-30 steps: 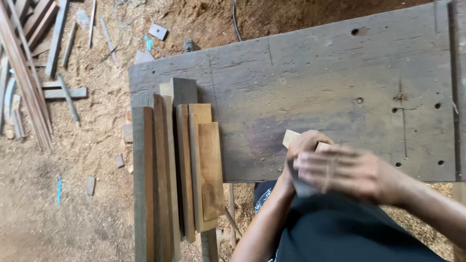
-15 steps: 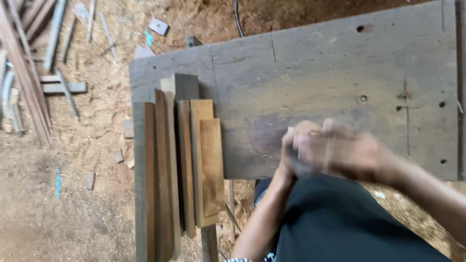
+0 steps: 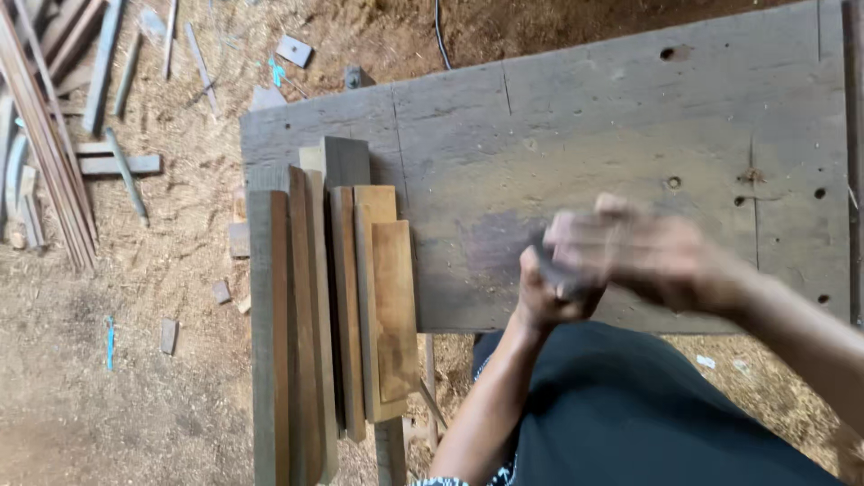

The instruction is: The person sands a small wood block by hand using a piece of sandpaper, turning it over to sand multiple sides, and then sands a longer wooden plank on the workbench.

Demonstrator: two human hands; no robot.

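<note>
My left hand [image 3: 544, 301] is closed in a fist at the near edge of the grey wooden workbench [image 3: 585, 117]. A small dark grey piece [image 3: 556, 270] sticks up out of it. My right hand [image 3: 643, 252] lies over and just right of the fist. It is motion-blurred with its fingers spread, touching the dark piece. The blur hides whether it grips anything. The pale wooden block from the earlier frames is hidden behind my hands.
Several brown wooden slats [image 3: 337, 306] lie side by side on the bench's left end and overhang its near edge. Offcuts [image 3: 295, 49] and long strips [image 3: 45, 135] litter the sawdust floor [image 3: 108, 378] to the left. A dark cable [image 3: 441, 31] runs behind the bench.
A pale block end showed above my hands one second ago and is now covered. My right hand has kept sliding back and forth over the left fist. The slats have not moved.
</note>
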